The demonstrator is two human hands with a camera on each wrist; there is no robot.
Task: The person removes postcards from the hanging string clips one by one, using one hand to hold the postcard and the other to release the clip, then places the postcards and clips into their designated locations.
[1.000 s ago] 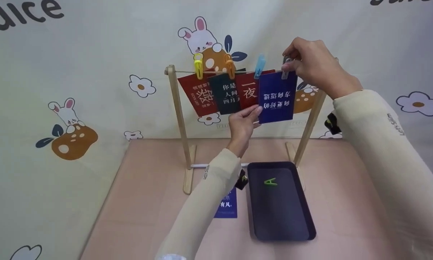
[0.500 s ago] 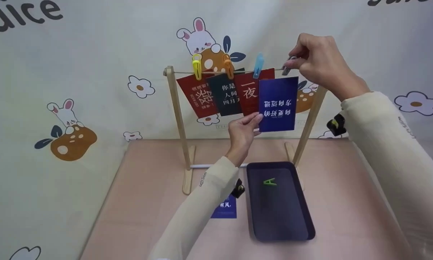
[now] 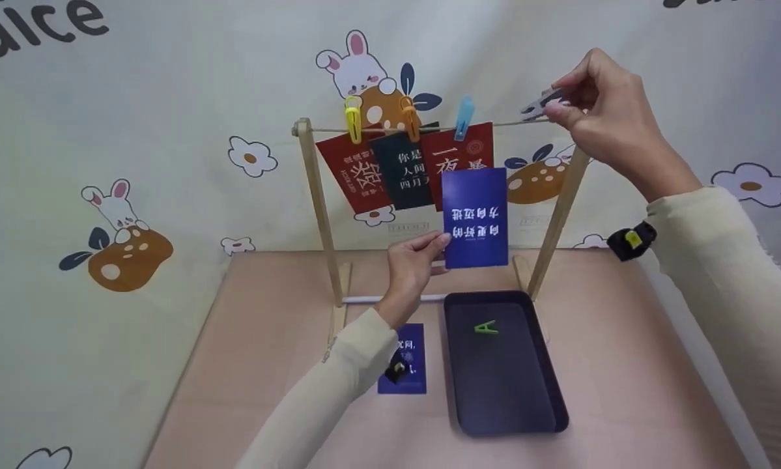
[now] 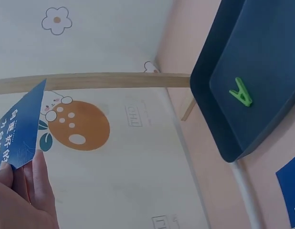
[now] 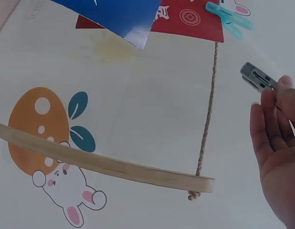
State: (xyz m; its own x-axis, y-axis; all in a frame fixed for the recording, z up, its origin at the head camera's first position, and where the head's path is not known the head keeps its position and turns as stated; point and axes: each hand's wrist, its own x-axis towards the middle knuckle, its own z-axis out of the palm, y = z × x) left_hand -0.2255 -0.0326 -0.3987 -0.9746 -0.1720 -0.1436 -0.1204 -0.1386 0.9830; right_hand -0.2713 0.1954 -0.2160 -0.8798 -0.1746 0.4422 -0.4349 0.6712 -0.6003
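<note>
My left hand [image 3: 408, 277] pinches a blue card [image 3: 475, 195] by its lower left edge, its white characters upside down. The card is held below the rope [image 3: 507, 124], in front of a hanging red card [image 3: 478, 144]. At the rope's right end, my right hand [image 3: 611, 111] pinches a grey clothespin [image 3: 539, 107] between thumb and fingers. In the right wrist view, this clothespin [image 5: 257, 76] grips no card and is apart from the rope. A yellow clothespin [image 3: 353, 120], an orange one [image 3: 409, 120] and a light-blue one [image 3: 464, 118] hold two red cards and a dark green card [image 3: 403, 172] on the rope.
Wooden posts [image 3: 322, 221] carry the rope over a pink tabletop [image 3: 266, 365]. A dark tray [image 3: 504, 391] holds a green clothespin [image 3: 486, 327]. Another blue card [image 3: 413, 384] lies left of the tray, partly behind the left sleeve. A patterned backdrop [image 3: 169, 78] stands behind.
The blue card came down from the rope and shifted left with my left hand. The grey clothespin came off that card, and my right hand drew it to the right and tilted it.
</note>
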